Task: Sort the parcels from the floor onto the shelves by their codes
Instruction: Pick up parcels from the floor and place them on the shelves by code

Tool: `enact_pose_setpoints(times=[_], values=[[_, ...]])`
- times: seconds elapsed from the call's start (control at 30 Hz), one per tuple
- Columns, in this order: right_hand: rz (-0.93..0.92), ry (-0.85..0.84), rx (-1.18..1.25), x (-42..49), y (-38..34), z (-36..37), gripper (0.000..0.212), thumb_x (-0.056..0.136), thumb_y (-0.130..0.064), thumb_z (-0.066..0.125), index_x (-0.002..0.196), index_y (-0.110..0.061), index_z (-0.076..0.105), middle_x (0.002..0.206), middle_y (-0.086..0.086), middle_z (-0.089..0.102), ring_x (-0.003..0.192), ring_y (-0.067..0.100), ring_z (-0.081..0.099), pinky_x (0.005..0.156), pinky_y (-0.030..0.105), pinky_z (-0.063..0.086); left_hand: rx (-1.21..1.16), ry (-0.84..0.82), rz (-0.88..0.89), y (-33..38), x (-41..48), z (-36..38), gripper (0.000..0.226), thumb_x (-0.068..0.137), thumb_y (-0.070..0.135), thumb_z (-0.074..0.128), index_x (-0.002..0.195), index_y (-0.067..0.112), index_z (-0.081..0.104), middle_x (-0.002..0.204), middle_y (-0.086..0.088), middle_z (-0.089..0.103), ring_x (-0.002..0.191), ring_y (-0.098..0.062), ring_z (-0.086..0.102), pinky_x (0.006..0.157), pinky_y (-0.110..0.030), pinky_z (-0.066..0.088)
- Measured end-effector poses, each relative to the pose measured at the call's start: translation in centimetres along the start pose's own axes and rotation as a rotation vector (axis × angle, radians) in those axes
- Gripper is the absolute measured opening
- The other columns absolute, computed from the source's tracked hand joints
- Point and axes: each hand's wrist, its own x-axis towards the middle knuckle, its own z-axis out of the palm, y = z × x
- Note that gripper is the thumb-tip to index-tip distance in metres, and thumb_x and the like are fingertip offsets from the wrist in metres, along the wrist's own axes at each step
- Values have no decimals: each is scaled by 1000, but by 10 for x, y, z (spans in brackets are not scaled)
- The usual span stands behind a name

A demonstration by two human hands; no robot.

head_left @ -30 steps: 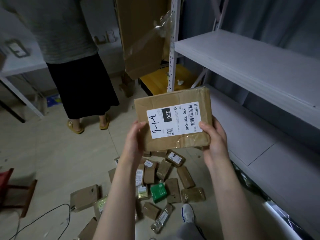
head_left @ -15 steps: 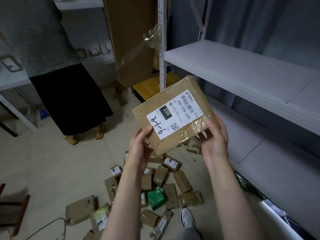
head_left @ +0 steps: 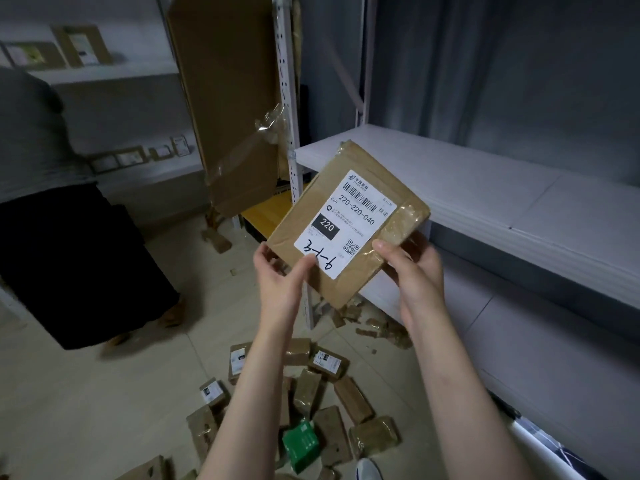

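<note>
Flat brown cardboard parcel with white label (head_left: 348, 223) sits above our hands, long axis seven to one o'clock; left hand (head_left: 282, 282) pinches its lower corner, right hand (head_left: 414, 271) grips the taped edge, nearer the grey shelf board (head_left: 502, 188) at two o'clock.

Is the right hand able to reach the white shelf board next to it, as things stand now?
Probably yes. The right hand grips the brown parcel just in front of the edge of the white shelf board, and nothing seems to stand between them. The left hand also holds the parcel.
</note>
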Motion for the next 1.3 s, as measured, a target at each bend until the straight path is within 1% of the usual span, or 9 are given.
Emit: enact_pose_setpoints(times=[0.1, 0.2, 0.37, 0.57, 0.9, 1.0, 1.07, 1.2, 1.3], values=[[-99, 29, -55, 18, -30, 8, 53, 74, -1, 81, 123, -7, 61, 109, 6, 73, 101, 18, 71, 85, 30, 58, 316, 58, 304, 32, 7, 19, 106, 75, 38, 81, 154, 16, 14, 157, -1, 22, 141, -15, 26, 116, -32, 24], [-188, 38, -92, 36, -66, 18, 57, 74, -3, 82, 125, -11, 59, 111, 3, 72, 101, 16, 70, 81, 31, 59, 508, 24, 563, 65, 17, 39, 118, 65, 59, 78, 153, 14, 14, 157, -3, 21, 145, -18, 18, 120, -39, 20], [-355, 69, -207, 64, -128, 35, 68, 55, -27, 88, 117, -14, 65, 107, -1, 74, 98, 12, 71, 79, 30, 59, 691, 40, 732, 117, 33, 64, 143, 49, 88, 63, 153, 9, 6, 159, -10, 16, 148, -26, 14, 122, -46, 16], [-559, 86, -378, 88, -202, 53, 78, 46, -46, 84, 117, -20, 65, 108, -7, 73, 99, 6, 69, 88, 35, 58, 639, -29, 845, 177, 57, 92, 149, 50, 75, 77, 155, 14, -9, 159, -12, 8, 148, -29, 9, 121, -45, 21], [-853, 122, -616, 126, -305, 86, 77, 50, -52, 82, 118, -21, 63, 109, -11, 71, 98, 5, 67, 89, 35, 57, 553, 89, 1011, 275, 101, 132, 148, 51, 68, 80, 154, 3, -3, 148, -23, 21, 139, -37, 21, 115, -41, 25], [-926, 89, -721, 137, -331, 94, 69, 63, -35, 88, 124, -20, 58, 111, -16, 63, 99, 1, 61, 88, 12, 50, 523, 90, 1021, 297, 115, 142, 147, 52, 71, 78, 154, 2, -2, 148, -22, 20, 139, -36, 21, 116, -40, 22], [-973, 63, -818, 146, -348, 100, 79, 68, -24, 88, 136, -17, 48, 112, -15, 55, 100, 1, 56, 79, -3, 40, 491, 102, 1027, 311, 125, 149, 147, 51, 73, 77, 155, 2, -1, 148, -22, 20, 140, -36, 21, 116, -41, 23], [-1044, 23, -998, 172, -373, 114, 108, 61, -31, 90, 149, -15, 28, 124, -7, 62, 112, 17, 63, 98, 31, 50, 444, 156, 1041, 341, 145, 163, 149, 45, 83, 65, 154, 4, 2, 148, -22, 22, 140, -37, 20, 117, -43, 24], [-1064, 39, -1069, 195, -393, 119, 113, 63, -35, 89, 150, -15, 21, 129, -1, 63, 111, 26, 64, 95, 38, 52, 443, 190, 1064, 362, 163, 178, 149, 41, 87, 55, 154, 4, 4, 146, -23, 25, 138, -38, 23, 116, -46, 28]])
